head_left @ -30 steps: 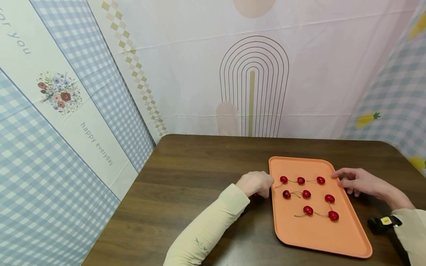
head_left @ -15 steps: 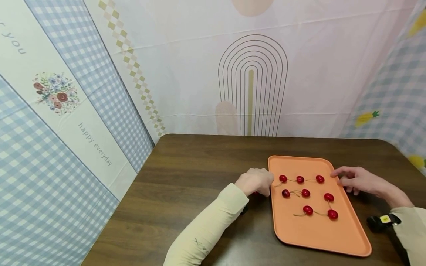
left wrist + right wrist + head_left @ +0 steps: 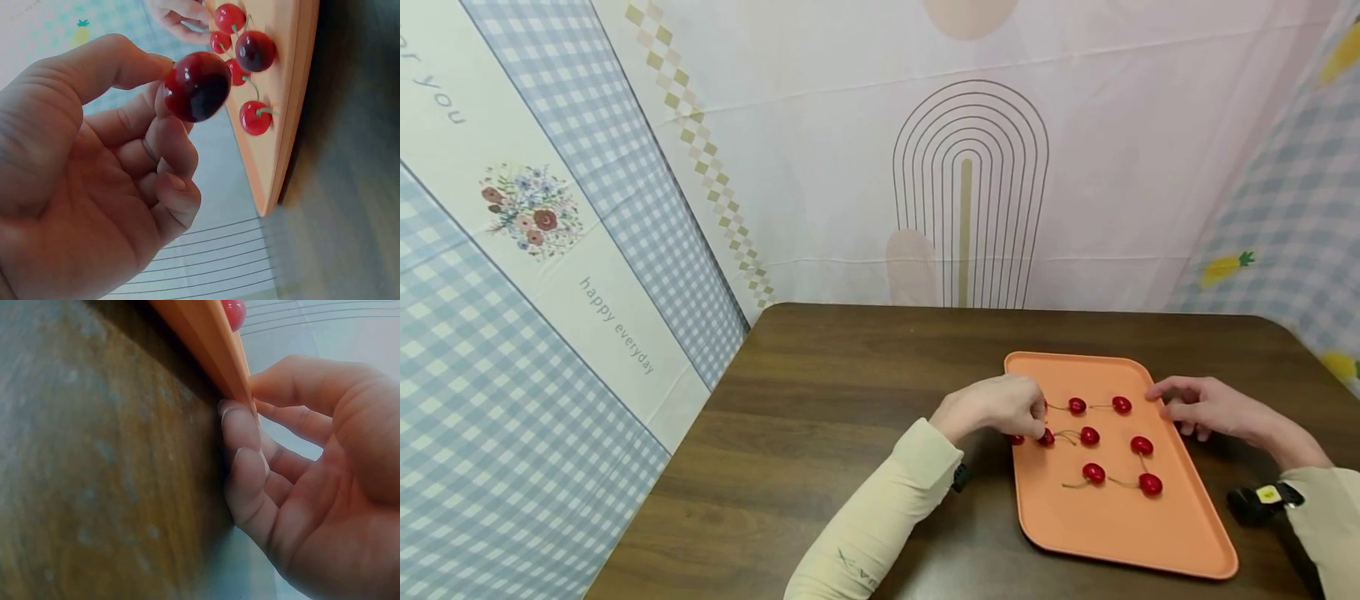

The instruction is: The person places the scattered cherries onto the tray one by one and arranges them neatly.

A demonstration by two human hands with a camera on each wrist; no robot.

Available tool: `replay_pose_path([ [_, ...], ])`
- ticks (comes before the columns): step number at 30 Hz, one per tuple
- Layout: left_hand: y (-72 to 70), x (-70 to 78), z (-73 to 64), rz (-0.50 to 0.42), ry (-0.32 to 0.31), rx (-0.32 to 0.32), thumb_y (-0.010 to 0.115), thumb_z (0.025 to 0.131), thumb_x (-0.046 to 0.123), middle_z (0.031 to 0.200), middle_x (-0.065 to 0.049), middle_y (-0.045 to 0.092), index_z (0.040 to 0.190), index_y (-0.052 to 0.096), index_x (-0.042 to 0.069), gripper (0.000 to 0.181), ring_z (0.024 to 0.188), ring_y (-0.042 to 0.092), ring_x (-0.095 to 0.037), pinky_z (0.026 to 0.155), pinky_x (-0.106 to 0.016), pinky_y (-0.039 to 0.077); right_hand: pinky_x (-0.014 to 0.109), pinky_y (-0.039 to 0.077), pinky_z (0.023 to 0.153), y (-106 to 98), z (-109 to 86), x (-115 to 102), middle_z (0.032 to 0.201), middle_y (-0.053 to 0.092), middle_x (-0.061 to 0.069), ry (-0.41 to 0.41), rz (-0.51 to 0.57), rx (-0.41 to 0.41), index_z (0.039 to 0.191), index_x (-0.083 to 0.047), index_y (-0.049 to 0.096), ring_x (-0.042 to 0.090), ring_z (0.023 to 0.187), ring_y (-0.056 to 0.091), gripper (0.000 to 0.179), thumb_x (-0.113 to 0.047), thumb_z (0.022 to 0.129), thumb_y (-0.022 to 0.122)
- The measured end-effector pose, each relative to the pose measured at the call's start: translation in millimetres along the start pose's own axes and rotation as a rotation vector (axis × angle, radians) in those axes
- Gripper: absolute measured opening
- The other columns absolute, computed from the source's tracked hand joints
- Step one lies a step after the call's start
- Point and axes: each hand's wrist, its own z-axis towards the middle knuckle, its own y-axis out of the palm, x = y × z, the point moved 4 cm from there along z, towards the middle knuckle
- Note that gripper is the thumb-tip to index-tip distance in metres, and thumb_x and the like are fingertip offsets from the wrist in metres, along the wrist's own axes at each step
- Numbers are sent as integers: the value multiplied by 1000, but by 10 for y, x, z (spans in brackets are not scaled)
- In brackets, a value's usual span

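Observation:
My left hand (image 3: 1000,404) is over the left edge of an orange tray (image 3: 1112,533), pinching a dark red cherry (image 3: 199,86) between thumb and fingers. In the head view that cherry shows only partly, below the hand. Several red cherries with stems lie on the tray in loose rows, such as one at the lower right (image 3: 1150,484) and one in the top row (image 3: 1122,405). A top-left cherry is mostly covered by the left hand. At the tray's far right side, my right hand (image 3: 1213,410) grips the rim, thumb on top and fingers against the outer side.
The tray lies on a dark wooden table (image 3: 850,375), right of its middle. A patterned pale cloth (image 3: 820,167) hangs behind the table. Blue checked cloth (image 3: 490,375) hangs on the left. A black wrist strap device (image 3: 1255,505) is beside the right sleeve.
My left hand has moved right, from beside the tray to above its left edge, carrying the cherry. The right hand stays at the rim, and the tray keeps its place.

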Motion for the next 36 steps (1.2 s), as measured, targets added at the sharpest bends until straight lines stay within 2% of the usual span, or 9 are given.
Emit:
replay_pose_path([
  [4,61,8,15,-69,-13,20,67,89,19,57,12,59,70,69,18,19,49,50,1,50,-15,39,30,48,54,1,6,-2,79,58,2,-1,4,-4,127,5,51,19,63,55,36,-17,100,54],
  [8,117,8,28,-116,-7,36,64,90,16,53,10,50,61,58,18,29,46,41,-1,46,-16,34,30,48,54,-9,19,4,79,58,2,-7,-7,3,128,4,51,18,63,55,35,-18,100,54],
  [12,188,15,38,-144,-12,24,61,88,12,51,9,40,55,48,18,36,44,34,-3,45,-17,28,30,48,54,-10,26,14,79,58,2,-8,-11,12,127,4,52,18,63,55,35,-18,99,55],
  [20,301,58,66,-111,-64,17,62,86,12,48,9,38,51,46,18,40,43,32,-3,43,-18,25,30,48,54,1,9,11,78,58,2,-11,-6,6,126,5,51,17,63,55,35,-17,99,55],
  [26,355,103,74,-67,-131,13,62,89,17,45,9,45,48,49,19,43,40,36,-4,41,-19,26,30,48,54,-9,8,5,78,58,2,-6,-9,11,127,4,52,17,63,55,35,-17,99,55],
  [32,397,139,107,-25,-208,1,61,88,17,42,7,38,44,41,17,48,36,30,-6,40,-20,21,30,48,54,-10,7,8,78,57,2,9,-7,7,127,4,51,17,63,55,36,-18,99,55],
  [36,415,150,123,18,-265,1,61,88,19,40,6,37,45,43,17,47,35,30,-8,39,-23,23,30,48,54,-7,2,3,78,57,1,7,-5,5,126,4,51,17,63,55,35,-18,99,55],
])
